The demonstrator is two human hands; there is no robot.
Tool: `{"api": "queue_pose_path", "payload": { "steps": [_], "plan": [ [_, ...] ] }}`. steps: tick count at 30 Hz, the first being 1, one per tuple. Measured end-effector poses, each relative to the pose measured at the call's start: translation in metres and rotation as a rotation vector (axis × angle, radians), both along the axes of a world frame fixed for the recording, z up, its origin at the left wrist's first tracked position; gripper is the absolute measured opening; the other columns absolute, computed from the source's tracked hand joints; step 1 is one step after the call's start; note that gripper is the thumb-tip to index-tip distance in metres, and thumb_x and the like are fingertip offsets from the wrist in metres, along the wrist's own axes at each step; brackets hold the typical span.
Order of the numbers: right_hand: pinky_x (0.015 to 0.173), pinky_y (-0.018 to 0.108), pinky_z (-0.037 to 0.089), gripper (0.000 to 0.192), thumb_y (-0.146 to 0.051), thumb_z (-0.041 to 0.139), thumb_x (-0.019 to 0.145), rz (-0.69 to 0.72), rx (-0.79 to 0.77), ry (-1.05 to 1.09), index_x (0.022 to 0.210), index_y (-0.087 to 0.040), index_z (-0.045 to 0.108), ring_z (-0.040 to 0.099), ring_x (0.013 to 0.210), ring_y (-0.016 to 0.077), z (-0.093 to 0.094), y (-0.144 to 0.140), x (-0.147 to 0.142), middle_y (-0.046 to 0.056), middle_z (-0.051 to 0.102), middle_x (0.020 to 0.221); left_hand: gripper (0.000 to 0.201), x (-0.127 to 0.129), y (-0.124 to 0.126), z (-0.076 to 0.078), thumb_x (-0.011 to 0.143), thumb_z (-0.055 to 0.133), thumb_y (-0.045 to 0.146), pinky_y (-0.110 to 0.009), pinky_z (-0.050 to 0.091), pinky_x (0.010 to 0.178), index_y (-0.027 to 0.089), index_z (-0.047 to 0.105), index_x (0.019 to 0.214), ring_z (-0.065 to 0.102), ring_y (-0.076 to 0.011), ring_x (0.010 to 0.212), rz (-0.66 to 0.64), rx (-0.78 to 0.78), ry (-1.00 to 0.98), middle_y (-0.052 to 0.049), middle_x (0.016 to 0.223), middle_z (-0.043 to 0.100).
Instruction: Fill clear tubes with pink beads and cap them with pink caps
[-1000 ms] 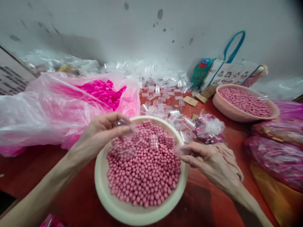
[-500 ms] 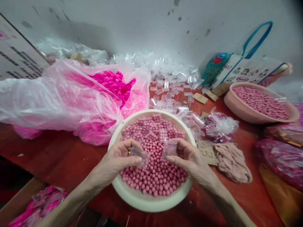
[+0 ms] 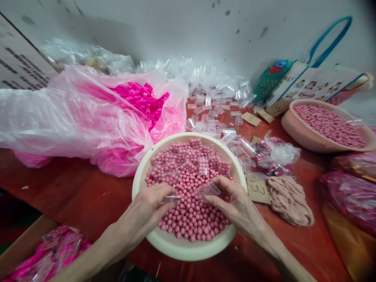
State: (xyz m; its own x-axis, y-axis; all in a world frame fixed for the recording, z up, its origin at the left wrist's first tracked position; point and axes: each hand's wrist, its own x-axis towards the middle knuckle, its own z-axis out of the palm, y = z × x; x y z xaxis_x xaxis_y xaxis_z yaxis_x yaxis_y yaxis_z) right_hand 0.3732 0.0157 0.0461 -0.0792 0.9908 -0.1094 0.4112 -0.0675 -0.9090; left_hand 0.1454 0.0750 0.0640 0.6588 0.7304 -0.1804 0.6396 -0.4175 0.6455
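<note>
A cream bowl (image 3: 188,252) full of pink beads (image 3: 194,219) stands in front of me. Over its left side my left hand (image 3: 152,203) pinches a clear plastic sleeve (image 3: 172,199), seen nearly edge-on. My right hand (image 3: 230,199) grips a second clear sleeve (image 3: 212,189) between thumb and fingers, its oval open end facing up. Both sleeves sit low, close to the beads; whether they touch them I cannot tell. Toward the back of the bowl, several bead-filled clear sleeves (image 3: 203,166) lie on the loose beads.
Left of the bowl a plastic bag (image 3: 88,121) holds bright pink pieces (image 3: 143,102). Clear sleeves (image 3: 208,103) are heaped behind. At right are a pink basin (image 3: 305,137) of beads, cardboard tags (image 3: 257,190), a crumpled cloth (image 3: 289,199) and a tote bag (image 3: 314,84).
Both hands have turned and lowered the sleeves toward the beads. The left sleeve went from lying face-on to edge-on; the right one now shows its open end.
</note>
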Motion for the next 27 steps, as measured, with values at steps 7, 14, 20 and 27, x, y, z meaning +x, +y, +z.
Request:
{"api": "queue_pose_path", "payload": {
  "steps": [7, 14, 20, 27],
  "plan": [
    [0.068, 0.035, 0.039, 0.014, -0.015, 0.049, 0.086, 0.079, 0.155, -0.714, 0.074, -0.02, 0.054, 0.048, 0.079, 0.0219, -0.012, -0.003, 0.006, 0.006, 0.053, 0.084, 0.018, 0.0, 0.003, -0.007, 0.086, 0.042, 0.013, -0.026, 0.042, 0.064, 0.017, 0.059, 0.082, 0.057, -0.0174, 0.071, -0.088, 0.151, 0.177, -0.004, 0.078, 0.061],
    [0.072, 0.038, 0.041, 0.025, -0.001, 0.044, 0.08, 0.149, 0.215, -0.904, 0.096, -0.016, 0.056, 0.045, 0.086, 0.0263, 0.001, -0.001, -0.007, 0.012, 0.053, 0.097, 0.017, 0.005, 0.003, -0.005, 0.089, 0.043, 0.018, -0.03, 0.043, 0.078, 0.017, 0.06, 0.093, 0.058, -0.0188, 0.085, -0.074, 0.06, 0.139, -0.005, 0.091, 0.062],
    [0.07, 0.037, 0.041, 0.02, -0.001, 0.044, 0.08, 0.194, 0.195, -0.878, 0.081, -0.017, 0.056, 0.043, 0.082, 0.0245, -0.001, -0.002, -0.008, 0.009, 0.052, 0.087, 0.018, 0.004, 0.005, 0.003, 0.089, 0.041, 0.02, -0.028, 0.044, 0.069, 0.018, 0.059, 0.089, 0.059, -0.017, 0.077, -0.14, 0.116, 0.196, -0.004, 0.084, 0.06],
    [0.066, 0.037, 0.038, 0.024, 0.003, 0.042, 0.075, 0.119, 0.219, -1.006, 0.07, -0.017, 0.055, 0.043, 0.077, 0.0245, 0.001, 0.002, -0.004, 0.011, 0.053, 0.08, 0.027, -0.017, -0.005, 0.01, 0.08, 0.038, 0.007, -0.032, 0.048, 0.058, 0.014, 0.059, 0.096, 0.061, -0.023, 0.072, -0.3, 0.437, 0.471, -0.012, 0.095, 0.061]
  ]
}}
